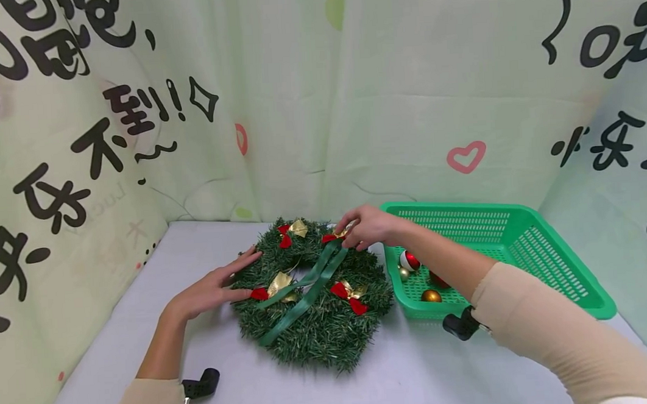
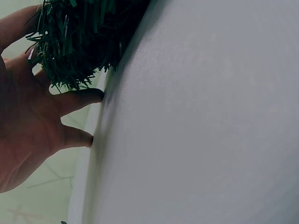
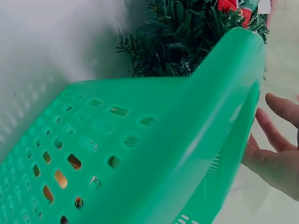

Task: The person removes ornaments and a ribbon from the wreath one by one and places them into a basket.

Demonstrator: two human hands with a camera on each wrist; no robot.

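A green wreath [image 1: 325, 342] with red and gold bows lies on the table. My left hand [image 1: 210, 290] rests with extended fingers on its left edge, thumb beside a red-and-gold bow [image 1: 278, 285]. In the left wrist view, the fingers [image 2: 77, 100] spread around the bristly rim. My right hand [image 1: 371, 227] is at the wreath's upper right, fingers curled at the top of a green ribbon [image 1: 306, 297]. That ribbon drapes in two strands across the wreath, and a bow there is partly covered. In the right wrist view, the basket hides the fingertips' contact.
A green plastic basket [image 1: 574, 268] stands right of the wreath, its rim close under my right forearm. Inside lie ornaments, including a red-and-white ball [image 1: 409, 260] and a gold ball [image 1: 431, 296]. Printed cloth [image 1: 406, 100] hangs behind and beside the white table [image 1: 289, 393].
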